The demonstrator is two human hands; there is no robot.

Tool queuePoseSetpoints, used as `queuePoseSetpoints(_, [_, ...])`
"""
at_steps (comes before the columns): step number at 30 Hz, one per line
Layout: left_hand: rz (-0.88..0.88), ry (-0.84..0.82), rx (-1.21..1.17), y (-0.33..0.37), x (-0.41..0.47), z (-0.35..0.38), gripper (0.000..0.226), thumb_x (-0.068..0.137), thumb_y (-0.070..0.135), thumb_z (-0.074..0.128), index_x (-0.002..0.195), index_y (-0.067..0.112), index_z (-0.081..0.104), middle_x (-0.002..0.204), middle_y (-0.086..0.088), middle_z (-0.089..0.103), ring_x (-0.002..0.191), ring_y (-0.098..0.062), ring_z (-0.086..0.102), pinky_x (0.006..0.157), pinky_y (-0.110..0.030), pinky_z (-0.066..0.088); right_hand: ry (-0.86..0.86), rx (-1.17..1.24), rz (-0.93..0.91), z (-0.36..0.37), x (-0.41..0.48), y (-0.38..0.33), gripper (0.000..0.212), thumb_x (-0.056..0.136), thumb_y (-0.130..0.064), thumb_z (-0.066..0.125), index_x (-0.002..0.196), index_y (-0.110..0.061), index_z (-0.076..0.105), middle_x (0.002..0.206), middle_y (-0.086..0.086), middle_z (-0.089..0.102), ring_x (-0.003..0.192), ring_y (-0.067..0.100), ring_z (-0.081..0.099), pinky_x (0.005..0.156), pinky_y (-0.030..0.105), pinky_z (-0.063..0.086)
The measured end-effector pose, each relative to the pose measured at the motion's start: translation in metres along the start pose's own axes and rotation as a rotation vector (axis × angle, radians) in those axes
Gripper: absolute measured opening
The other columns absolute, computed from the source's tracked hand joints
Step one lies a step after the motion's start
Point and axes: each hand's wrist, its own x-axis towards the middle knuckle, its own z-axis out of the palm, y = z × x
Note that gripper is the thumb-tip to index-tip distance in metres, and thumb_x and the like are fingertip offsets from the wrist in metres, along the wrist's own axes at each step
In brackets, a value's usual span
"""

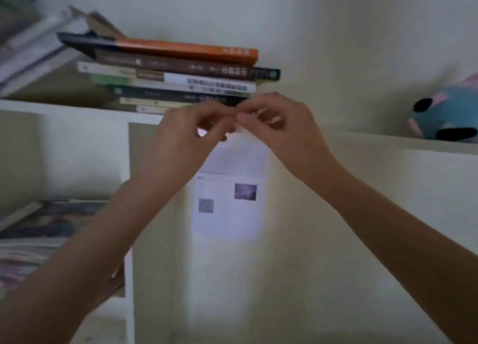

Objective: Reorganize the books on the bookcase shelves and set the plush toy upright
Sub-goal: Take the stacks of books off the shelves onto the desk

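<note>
A stack of several books [181, 77] lies flat on top of the white bookcase [64, 106], an orange one uppermost. A blue and pink plush toy [447, 116] lies on its side on the bookcase top at the far right. My left hand [188, 134] and my right hand [274, 118] meet in front of the stack's lower right corner. Both pinch the top edge of a white printed sheet [230, 201] that hangs down the front of the bookcase. Whether the fingers also touch the bottom book is hidden.
More books or papers [33, 46] lean at the upper left behind the stack. A flat dark-covered book [49, 219] lies on the lower left shelf, with patterned items below it. A vertical divider [129, 214] separates the compartments. A pale wall rises behind.
</note>
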Motion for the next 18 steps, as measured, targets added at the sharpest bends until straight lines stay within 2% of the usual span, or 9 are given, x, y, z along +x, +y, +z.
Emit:
queuePoseSetpoints(2, [0.096,0.127,0.183,-0.008,0.013,-0.022,0.014,0.087,0.023,0.062,0.097,0.033,0.066,0.091,0.015,0.066,0.087,-0.005,0.062,0.077,-0.027,0.050,0.126,-0.086,-0.055,0.011,0.023,-0.008,0.005,0.082,-0.023,0.071,0.086,-0.023,0.068,0.070,-0.013,0.056,0.066,0.006,0.055,0.063,0.023,0.044])
queuePoseSetpoints(4, [0.216,0.223,0.334,-0.016,0.025,-0.038,0.021,0.080,0.023,0.066,0.102,0.022,0.066,0.101,0.003,0.062,0.098,-0.019,0.056,0.087,-0.030,0.044,0.241,-0.251,-0.107,0.017,0.035,-0.013,0.013,0.079,-0.029,0.072,0.083,-0.024,0.060,0.063,-0.015,0.042,0.062,0.003,0.042,0.059,0.024,0.035])
queuePoseSetpoints(5, [0.266,0.264,0.405,-0.018,0.031,-0.043,0.027,0.078,0.022,0.068,0.104,0.018,0.065,0.103,-0.002,0.059,0.101,-0.023,0.051,0.089,-0.027,0.038,0.281,-0.326,-0.155,0.019,0.038,-0.017,0.021,0.076,-0.031,0.074,0.085,-0.024,0.056,0.066,-0.016,0.040,0.066,0.003,0.039,0.060,0.022,0.033])
queuePoseSetpoints(7, [0.327,0.301,0.546,-0.019,0.044,-0.049,0.042,0.072,0.026,0.073,0.111,0.016,0.060,0.108,-0.008,0.055,0.104,-0.028,0.044,0.090,-0.026,0.029,0.318,-0.416,-0.235,0.019,0.046,-0.022,0.042,0.068,-0.036,0.080,0.096,-0.018,0.053,0.087,-0.012,0.047,0.083,0.007,0.041,0.069,0.020,0.032])
queuePoseSetpoints(9, [0.327,0.231,0.687,-0.023,0.056,-0.052,0.059,0.067,0.033,0.077,0.120,0.018,0.055,0.116,-0.009,0.053,0.111,-0.030,0.043,0.094,-0.032,0.027,0.204,-0.496,-0.180,0.013,0.059,-0.025,0.072,0.061,-0.046,0.083,0.119,-0.020,0.049,0.116,-0.002,0.049,0.107,0.016,0.041,0.089,0.024,0.032])
queuePoseSetpoints(10, [0.309,0.184,0.759,-0.026,0.062,-0.052,0.065,0.067,0.035,0.078,0.125,0.019,0.052,0.120,-0.008,0.054,0.113,-0.030,0.046,0.097,-0.036,0.027,0.102,-0.513,-0.133,0.009,0.065,-0.025,0.083,0.059,-0.051,0.082,0.129,-0.026,0.043,0.125,-0.004,0.048,0.117,0.017,0.039,0.098,0.030,0.032])
queuePoseSetpoints(12, [0.309,0.151,0.852,-0.030,0.070,-0.052,0.057,0.073,0.036,0.070,0.125,0.021,0.054,0.116,-0.006,0.061,0.103,-0.031,0.057,0.093,-0.041,0.035,-0.080,-0.544,-0.081,0.000,0.074,-0.025,0.090,0.061,-0.059,0.078,0.137,-0.038,0.034,0.132,-0.012,0.052,0.124,0.014,0.043,0.104,0.040,0.034])
queuePoseSetpoints(15, [0.386,0.229,0.880,-0.031,0.072,-0.051,0.038,0.076,0.038,0.049,0.107,0.019,0.064,0.090,-0.004,0.068,0.076,-0.031,0.063,0.070,-0.036,0.045,-0.247,-0.664,-0.099,-0.003,0.076,-0.027,0.082,0.069,-0.056,0.074,0.139,-0.044,0.032,0.133,-0.018,0.050,0.119,0.011,0.050,0.088,0.033,0.038])
queuePoseSetpoints(18, [0.454,0.235,0.848,-0.034,0.069,-0.053,0.032,0.078,0.033,0.055,0.104,0.018,0.066,0.089,-0.005,0.069,0.074,-0.030,0.064,0.066,-0.035,0.046,-0.197,-0.861,-0.241,0.000,0.074,-0.025,0.062,0.085,-0.040,0.064,0.139,-0.041,0.034,0.128,-0.014,0.053,0.112,0.015,0.055,0.076,0.030,0.036])
